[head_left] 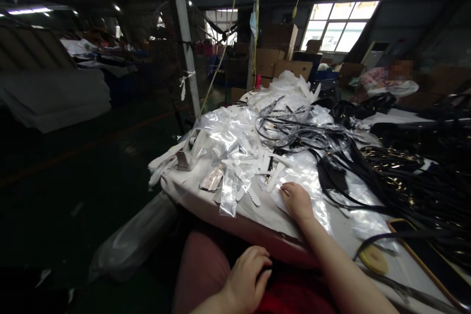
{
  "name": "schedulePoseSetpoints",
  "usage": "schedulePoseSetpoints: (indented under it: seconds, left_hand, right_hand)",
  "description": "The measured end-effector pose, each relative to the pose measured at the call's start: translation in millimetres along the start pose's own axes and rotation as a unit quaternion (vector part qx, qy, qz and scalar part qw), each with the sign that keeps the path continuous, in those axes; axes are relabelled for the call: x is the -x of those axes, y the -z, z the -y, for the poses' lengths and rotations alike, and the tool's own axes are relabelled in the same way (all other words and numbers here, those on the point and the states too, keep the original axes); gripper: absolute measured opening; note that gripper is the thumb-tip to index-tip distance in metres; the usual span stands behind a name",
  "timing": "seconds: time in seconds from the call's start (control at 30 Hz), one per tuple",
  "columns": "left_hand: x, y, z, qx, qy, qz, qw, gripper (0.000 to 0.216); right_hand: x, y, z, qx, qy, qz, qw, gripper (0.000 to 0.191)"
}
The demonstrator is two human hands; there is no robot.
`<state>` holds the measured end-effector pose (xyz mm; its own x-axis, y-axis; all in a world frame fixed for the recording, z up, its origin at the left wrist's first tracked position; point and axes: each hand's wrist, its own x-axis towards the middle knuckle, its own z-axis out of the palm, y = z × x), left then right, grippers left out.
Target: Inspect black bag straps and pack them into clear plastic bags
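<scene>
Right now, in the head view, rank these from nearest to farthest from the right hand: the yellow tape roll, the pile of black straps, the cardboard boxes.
1. The yellow tape roll, just right of the right hand on the table.
2. The pile of black straps, farther right.
3. The cardboard boxes, far behind the table.

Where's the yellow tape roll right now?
In the head view, the yellow tape roll lies on the table's near right part, beside the phone, right of the right forearm.

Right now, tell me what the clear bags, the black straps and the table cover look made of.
Clear crinkled bags: thin plastic film, glossy, catching glare. Long black straps: probably leather or imitation, smooth with a dull sheen. Pale table cover: seemingly cloth, matte, draping over the edge. The right hand rests on plastic film.
</scene>
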<state>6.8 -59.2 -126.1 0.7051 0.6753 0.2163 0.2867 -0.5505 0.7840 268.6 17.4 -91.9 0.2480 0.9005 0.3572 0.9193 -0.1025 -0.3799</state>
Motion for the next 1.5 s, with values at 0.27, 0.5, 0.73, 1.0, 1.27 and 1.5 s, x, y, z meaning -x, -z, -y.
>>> schedulePoseSetpoints:
  seconds: [0.27,0.5,0.73,1.0,1.27,1.5]
  left_hand:
    - [-29.5,32.0,-5.9,-0.018,0.001,-0.062,0.998,0.022]
    - [-64.4,48.5,-6.9,-0.019,-0.042,-0.140,0.989,0.023]
    - [-62.9,38.0,-13.7,-0.007,-0.050,-0.120,0.992,0.021]
    - [-51.4,42.4,-4.5,-0.005,-0.012,-0.116,0.993,0.020]
    - [-46.9,47.3,5.2,-0.024,0.011,-0.145,0.989,0.027]
    - [-48.0,93.5,-10.9,0.011,-0.102,-0.069,0.992,0.058]
  right_hand:
    - [53.4,51.3,41.6,-0.090,0.020,-0.029,0.995,0.032]
    - [67.9,53.4,28.7,-0.041,-0.012,-0.016,0.999,0.030]
    - [35.2,22.4,21.9,0.003,0.038,0.056,0.998,0.057]
    - [27.2,4.0,51.7,-0.009,0.049,0.047,0.998,0.032]
    - [34.7,19.0,75.6,-0.074,0.094,-0.009,0.993,0.024]
    - [79.5,79.5,138.1,-0.217,0.303,0.014,0.928,0.017]
